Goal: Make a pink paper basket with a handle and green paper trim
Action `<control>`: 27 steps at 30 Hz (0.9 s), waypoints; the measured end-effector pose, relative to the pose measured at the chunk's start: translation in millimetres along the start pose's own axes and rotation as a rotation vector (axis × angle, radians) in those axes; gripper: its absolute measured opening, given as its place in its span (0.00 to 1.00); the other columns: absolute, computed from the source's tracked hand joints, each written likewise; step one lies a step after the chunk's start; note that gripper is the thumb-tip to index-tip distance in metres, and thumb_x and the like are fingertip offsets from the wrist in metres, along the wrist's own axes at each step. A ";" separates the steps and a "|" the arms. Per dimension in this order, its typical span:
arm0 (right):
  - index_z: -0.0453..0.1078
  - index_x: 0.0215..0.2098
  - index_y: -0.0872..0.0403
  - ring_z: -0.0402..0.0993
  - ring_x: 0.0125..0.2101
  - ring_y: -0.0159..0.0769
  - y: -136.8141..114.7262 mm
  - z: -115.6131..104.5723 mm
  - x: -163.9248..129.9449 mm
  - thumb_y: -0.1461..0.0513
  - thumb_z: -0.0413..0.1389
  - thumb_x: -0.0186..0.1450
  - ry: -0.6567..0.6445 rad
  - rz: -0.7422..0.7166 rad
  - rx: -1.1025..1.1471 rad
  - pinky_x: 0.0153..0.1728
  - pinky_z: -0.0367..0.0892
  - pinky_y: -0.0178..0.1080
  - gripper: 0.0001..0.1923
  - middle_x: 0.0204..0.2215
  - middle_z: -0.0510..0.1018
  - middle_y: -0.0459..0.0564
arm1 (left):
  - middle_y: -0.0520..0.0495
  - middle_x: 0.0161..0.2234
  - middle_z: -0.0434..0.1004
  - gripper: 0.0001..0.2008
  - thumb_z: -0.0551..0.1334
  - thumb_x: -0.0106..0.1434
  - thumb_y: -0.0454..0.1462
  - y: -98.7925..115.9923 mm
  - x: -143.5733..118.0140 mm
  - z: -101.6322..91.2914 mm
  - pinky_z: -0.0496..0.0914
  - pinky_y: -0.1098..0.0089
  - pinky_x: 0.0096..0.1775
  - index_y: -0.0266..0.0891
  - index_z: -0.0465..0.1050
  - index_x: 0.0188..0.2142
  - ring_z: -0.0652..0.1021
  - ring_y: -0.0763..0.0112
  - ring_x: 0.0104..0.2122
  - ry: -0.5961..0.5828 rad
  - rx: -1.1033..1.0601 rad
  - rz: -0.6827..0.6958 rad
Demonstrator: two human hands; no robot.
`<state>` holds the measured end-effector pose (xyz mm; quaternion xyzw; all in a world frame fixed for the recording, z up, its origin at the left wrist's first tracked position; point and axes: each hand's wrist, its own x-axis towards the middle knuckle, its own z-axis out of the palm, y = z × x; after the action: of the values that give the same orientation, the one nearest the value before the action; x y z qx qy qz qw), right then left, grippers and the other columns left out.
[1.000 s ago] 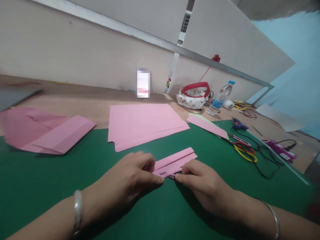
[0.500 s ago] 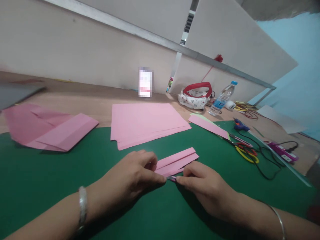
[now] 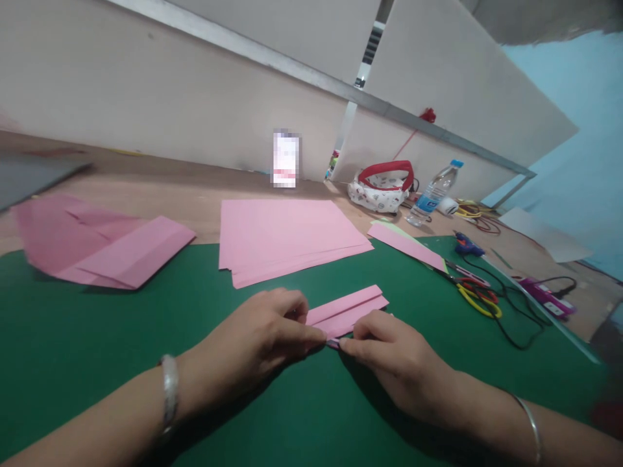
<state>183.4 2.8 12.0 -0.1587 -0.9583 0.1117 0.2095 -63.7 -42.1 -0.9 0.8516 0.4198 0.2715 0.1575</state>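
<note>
1. Locate the folded pink strip (image 3: 348, 311). I see it on the green mat (image 3: 126, 395), between and just beyond the hands. Its long axis slants from near left to far right; a crease runs along it.
2. Check the hands. The left hand (image 3: 260, 331) covers the strip's left end and is pinching it, thumb along the near edge. The right hand (image 3: 402, 357) is closed at the near edge, right of the left thumb, pinching a slim purplish piece (image 3: 333, 344); I cannot tell what that piece is.
3. Note the governing relation: both hands touch the strip, so neither is nearer. The two thumbs almost meet at its near edge, the slim piece bridging their gap.
4. Compare with the earlier frame. The gap between the thumbs is narrower, and less of the slim piece shows.
5. Survey outward from the strip. Pink sheets (image 3: 287, 230) lie beyond it; creased pink paper (image 3: 141, 250), well to its left; yellow-handled scissors (image 3: 467, 301), to its right; a bottle (image 3: 431, 202), farther beyond on the desk (image 3: 195, 191).
</note>
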 end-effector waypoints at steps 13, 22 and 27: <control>0.72 0.43 0.55 0.64 0.28 0.32 -5.1 -0.3 4.4 0.70 0.48 0.69 -0.021 -0.018 0.018 0.26 0.61 0.33 0.12 0.29 0.69 0.49 | 0.50 0.34 0.68 0.13 0.60 0.64 0.35 -4.1 -0.3 -2.6 0.61 0.71 0.33 0.47 0.73 0.48 0.69 0.67 0.33 -0.042 -0.016 -0.053; 0.72 0.42 0.55 0.63 0.28 0.31 -8.3 0.7 4.4 0.70 0.49 0.69 -0.026 -0.008 0.001 0.26 0.59 0.33 0.11 0.28 0.68 0.48 | 0.49 0.34 0.67 0.13 0.59 0.65 0.34 -3.5 0.1 -3.5 0.62 0.70 0.34 0.46 0.73 0.49 0.69 0.66 0.34 -0.063 -0.015 -0.058; 0.72 0.41 0.55 0.62 0.27 0.31 -13.2 5.5 11.4 0.70 0.48 0.69 0.006 -0.032 0.015 0.25 0.59 0.33 0.11 0.27 0.67 0.47 | 0.49 0.34 0.68 0.13 0.60 0.64 0.34 -3.1 1.3 -2.9 0.62 0.70 0.33 0.45 0.74 0.48 0.69 0.66 0.33 -0.061 -0.026 -0.070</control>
<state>167.7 -6.2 15.0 -0.1423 -0.9593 0.1151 0.2152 -66.7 -39.1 0.3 0.8420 0.4410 0.2454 0.1907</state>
